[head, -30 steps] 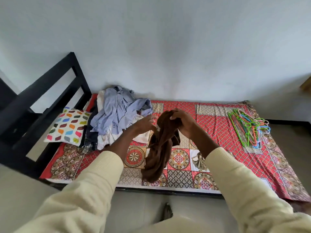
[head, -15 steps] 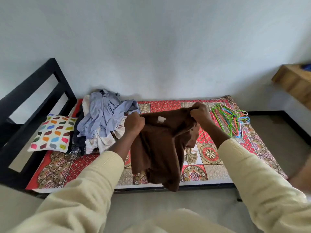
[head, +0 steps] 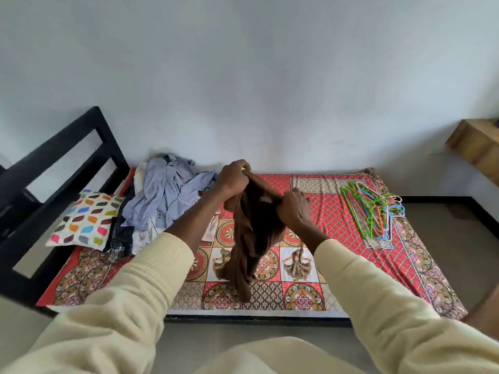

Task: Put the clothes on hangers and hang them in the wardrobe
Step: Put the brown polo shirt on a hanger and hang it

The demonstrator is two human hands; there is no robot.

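A brown garment (head: 251, 238) hangs bunched in the air above the bed, its lower end dangling over the patterned sheet. My left hand (head: 233, 178) grips its top edge at the upper left, and my right hand (head: 294, 209) pinches the top edge lower and to the right. A white label shows inside the garment between my hands. A heap of clothes (head: 164, 193), with a light blue shirt on top, lies at the bed's left. A bundle of coloured plastic hangers (head: 374, 209) lies at the bed's right.
The bed (head: 348, 263) has a red patterned sheet and a black frame (head: 62, 149) at the left. A spotted cushion (head: 85, 221) lies beside the clothes heap. A wooden shelf (head: 478, 144) juts from the right wall. Grey floor runs in front of the bed.
My hands have come closer together, so the brown garment, spread wide half a second ago, now hangs narrow and bunched. My left hand has risen above my right.
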